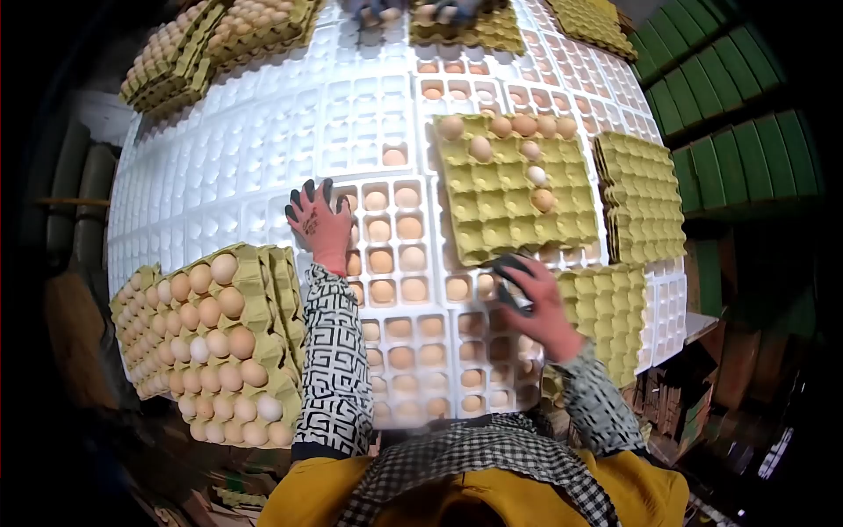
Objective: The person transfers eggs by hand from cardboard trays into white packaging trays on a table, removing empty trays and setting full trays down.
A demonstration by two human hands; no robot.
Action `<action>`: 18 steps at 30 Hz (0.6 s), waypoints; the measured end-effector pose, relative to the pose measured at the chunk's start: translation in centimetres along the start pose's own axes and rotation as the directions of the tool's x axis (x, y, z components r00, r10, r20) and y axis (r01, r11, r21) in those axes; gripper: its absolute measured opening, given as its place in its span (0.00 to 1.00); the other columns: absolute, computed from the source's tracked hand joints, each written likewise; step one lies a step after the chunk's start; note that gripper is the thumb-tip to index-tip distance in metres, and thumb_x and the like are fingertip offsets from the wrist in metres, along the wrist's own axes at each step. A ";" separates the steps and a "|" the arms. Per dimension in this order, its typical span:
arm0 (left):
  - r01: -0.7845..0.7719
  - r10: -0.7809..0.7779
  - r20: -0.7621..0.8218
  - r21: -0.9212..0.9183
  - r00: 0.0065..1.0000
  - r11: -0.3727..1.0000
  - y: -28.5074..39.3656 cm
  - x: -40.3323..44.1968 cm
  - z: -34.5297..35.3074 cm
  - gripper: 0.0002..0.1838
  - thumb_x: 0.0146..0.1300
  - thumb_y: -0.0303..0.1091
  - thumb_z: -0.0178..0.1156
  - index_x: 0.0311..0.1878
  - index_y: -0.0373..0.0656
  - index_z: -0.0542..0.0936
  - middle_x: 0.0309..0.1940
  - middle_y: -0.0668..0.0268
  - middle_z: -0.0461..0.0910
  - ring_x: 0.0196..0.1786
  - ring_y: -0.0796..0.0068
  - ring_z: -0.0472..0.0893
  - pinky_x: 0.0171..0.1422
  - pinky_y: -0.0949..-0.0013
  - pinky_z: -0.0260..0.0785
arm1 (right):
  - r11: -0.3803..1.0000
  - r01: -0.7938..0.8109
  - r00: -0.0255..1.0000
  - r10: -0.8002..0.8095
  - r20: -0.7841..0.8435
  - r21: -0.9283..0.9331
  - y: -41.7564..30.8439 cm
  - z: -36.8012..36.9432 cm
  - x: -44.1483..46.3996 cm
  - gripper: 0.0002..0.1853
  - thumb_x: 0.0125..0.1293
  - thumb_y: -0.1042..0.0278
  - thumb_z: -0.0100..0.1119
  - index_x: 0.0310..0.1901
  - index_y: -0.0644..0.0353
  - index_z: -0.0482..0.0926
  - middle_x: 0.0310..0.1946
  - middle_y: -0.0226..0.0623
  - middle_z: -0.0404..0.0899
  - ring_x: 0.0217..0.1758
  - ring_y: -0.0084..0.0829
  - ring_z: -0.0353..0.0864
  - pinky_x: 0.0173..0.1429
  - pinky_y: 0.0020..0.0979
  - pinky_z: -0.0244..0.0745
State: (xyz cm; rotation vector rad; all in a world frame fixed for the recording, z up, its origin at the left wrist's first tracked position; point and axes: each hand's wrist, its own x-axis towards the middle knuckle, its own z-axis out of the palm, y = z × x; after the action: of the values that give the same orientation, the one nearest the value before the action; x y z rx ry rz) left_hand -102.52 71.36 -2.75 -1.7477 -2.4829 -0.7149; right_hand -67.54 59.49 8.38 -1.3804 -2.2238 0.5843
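My left hand (320, 227), in a pink glove with dark fingertips, lies with fingers spread over the left edge of a white foam egg tray (427, 230). Brown eggs (380, 261) sit in that tray, close to my palm. My right hand (537, 307), gloved alike, is curled over another foam tray, beside a brown egg (457, 288). A pale patch shows between its thumb and fingers; I cannot make out what it is. Just beyond this hand, a yellow-green pulp egg tray (474, 213) holds several eggs along its far row and in its middle.
Stacked pulp trays full of eggs (210, 312) stand at the near left, more (167, 57) at the far left. Egg-free pulp trays (644, 198) are stacked at right. White foam trays (237, 145) cover the table. Another person's hands (448, 10) show at the far edge. Green crates (729, 114) line the right.
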 end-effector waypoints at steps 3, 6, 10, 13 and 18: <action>-0.179 0.154 -0.093 -0.464 0.984 0.868 6.1 -3.3 -3.6 0.16 0.59 0.32 0.66 0.51 0.40 0.82 0.50 0.58 0.82 0.56 0.58 0.79 0.63 0.60 0.68 | 0.802 -0.559 0.777 0.595 -0.204 0.212 5.1 -7.0 -9.9 0.23 0.57 0.71 0.63 0.56 0.60 0.79 0.54 0.44 0.81 0.57 0.38 0.80 0.62 0.35 0.73; -0.206 0.390 0.095 -0.722 0.916 0.660 12.4 -10.6 -5.1 0.19 0.57 0.28 0.66 0.53 0.37 0.81 0.48 0.54 0.83 0.50 0.63 0.82 0.57 0.66 0.73 | 0.755 -0.581 0.595 0.648 -0.475 0.303 9.5 -12.3 -17.9 0.19 0.65 0.79 0.56 0.58 0.66 0.78 0.52 0.41 0.83 0.53 0.31 0.82 0.60 0.30 0.74; -0.287 0.649 0.319 -0.703 0.690 0.651 20.4 -20.1 -9.9 0.23 0.54 0.41 0.69 0.51 0.40 0.81 0.42 0.55 0.82 0.42 0.57 0.81 0.47 0.60 0.73 | 0.761 -0.648 0.719 0.615 -0.323 0.007 10.5 -15.0 -24.2 0.25 0.59 0.79 0.61 0.60 0.60 0.77 0.55 0.44 0.80 0.59 0.38 0.79 0.64 0.34 0.72; -0.401 0.850 0.378 -0.760 0.367 0.511 24.5 -26.7 -10.8 0.25 0.49 0.47 0.72 0.43 0.38 0.79 0.34 0.56 0.77 0.35 0.57 0.77 0.40 0.58 0.70 | 0.843 -0.535 0.841 0.538 0.057 -0.055 6.0 -15.3 -24.6 0.29 0.56 0.69 0.67 0.62 0.53 0.76 0.60 0.44 0.74 0.65 0.44 0.73 0.67 0.37 0.69; -0.809 0.894 0.423 -0.467 0.151 0.357 26.7 -37.6 -8.2 0.08 0.59 0.36 0.56 0.37 0.42 0.75 0.33 0.60 0.74 0.34 0.63 0.78 0.37 0.62 0.67 | 0.779 -0.318 0.751 0.555 0.358 -0.541 6.8 -11.6 -28.8 0.43 0.53 0.39 0.67 0.71 0.43 0.67 0.74 0.49 0.57 0.77 0.59 0.51 0.78 0.56 0.43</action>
State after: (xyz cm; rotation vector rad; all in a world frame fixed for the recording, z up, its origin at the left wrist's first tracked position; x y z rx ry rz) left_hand -66.57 42.10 3.66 -3.3235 -0.9637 -0.1218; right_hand -44.59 37.47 9.40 -2.2818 -2.5382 0.6750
